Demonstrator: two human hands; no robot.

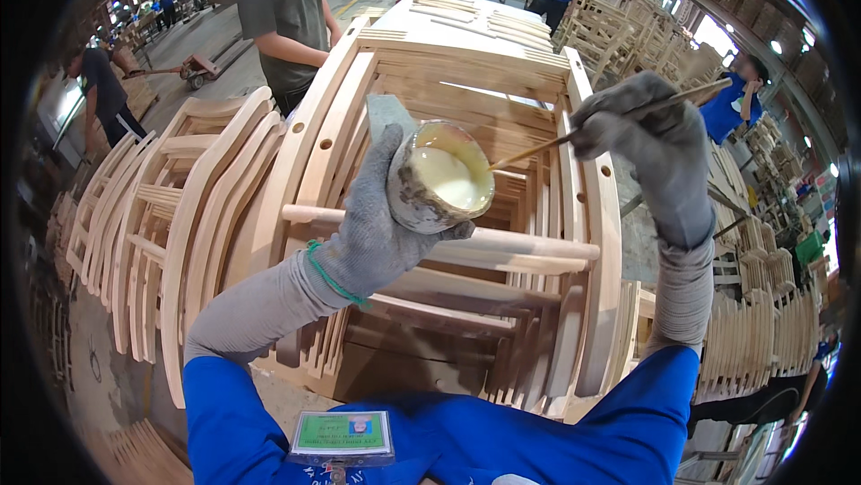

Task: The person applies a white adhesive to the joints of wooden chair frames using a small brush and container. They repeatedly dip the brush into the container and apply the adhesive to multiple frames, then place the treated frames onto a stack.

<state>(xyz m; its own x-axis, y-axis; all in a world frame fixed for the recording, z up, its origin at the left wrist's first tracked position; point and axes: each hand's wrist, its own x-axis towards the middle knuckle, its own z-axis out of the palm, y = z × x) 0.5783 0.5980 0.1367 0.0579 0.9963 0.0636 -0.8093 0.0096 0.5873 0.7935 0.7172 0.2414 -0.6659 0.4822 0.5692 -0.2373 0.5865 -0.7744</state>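
The left hand (pixel 377 225), in a grey knit glove, was clenched around a small stained cup (pixel 439 177) holding creamy white glue, with a flat grey piece (pixel 387 114) rising behind the fingers, pinned against the cup's far side. The right hand (pixel 647 146), gloved the same way, pinched a thin wooden stick (pixel 574 137) whose tip reached the cup's rim on the side away from the left wrist. Both grips were closed on their things.

The cup sat tilted toward the stick, its glue lying close to the rim on that side. A further tilt could have let glue run over the edge onto the glove or onto the wooden dowel rail (pixel 502 243) just below the cup. The stick was held far from its tip (a long lever), so a small twitch of the right hand could have flicked glue past the cup onto the bare wood.

No desk carried the cup; below and beyond it stood a stack of pale unfinished chair frames (pixel 502 81), with more frames (pixel 170 207) leaning beside the cup on the left-hand side. Beyond the stack from the cup, a person in a dark shirt (pixel 285 9) stood close, others in blue worked farther off, and the hall showed a concrete floor (pixel 215 45) and further piles of frames.
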